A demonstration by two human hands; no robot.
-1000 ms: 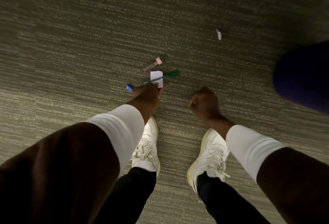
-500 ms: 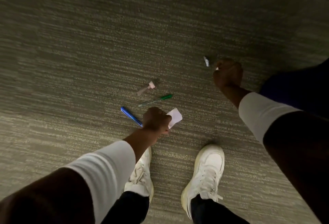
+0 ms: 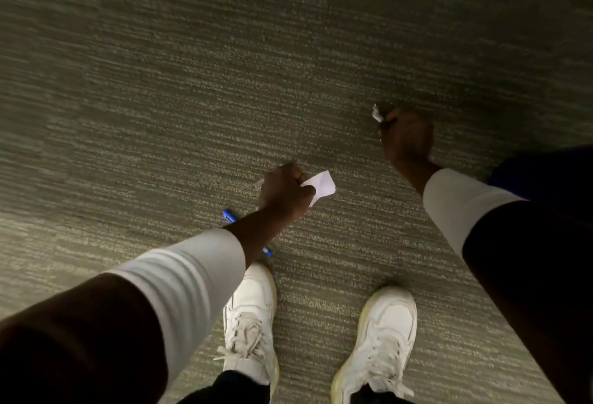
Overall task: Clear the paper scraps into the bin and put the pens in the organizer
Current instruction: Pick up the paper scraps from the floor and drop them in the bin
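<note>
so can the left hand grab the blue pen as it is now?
Probably not straight away: the left hand is shut on a paper scrap, and the blue pen lies under its forearm, back toward the shoe.

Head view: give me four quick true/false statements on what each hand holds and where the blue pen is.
1. The left hand grips a white paper scrap. True.
2. The right hand is empty and open. False: it is closed on a small crumpled scrap.
3. The blue pen lies on the carpet, partly hidden by the left forearm. True.
4. A bin stands between the white shoes. False: only carpet lies between them; no bin is in view.
</note>
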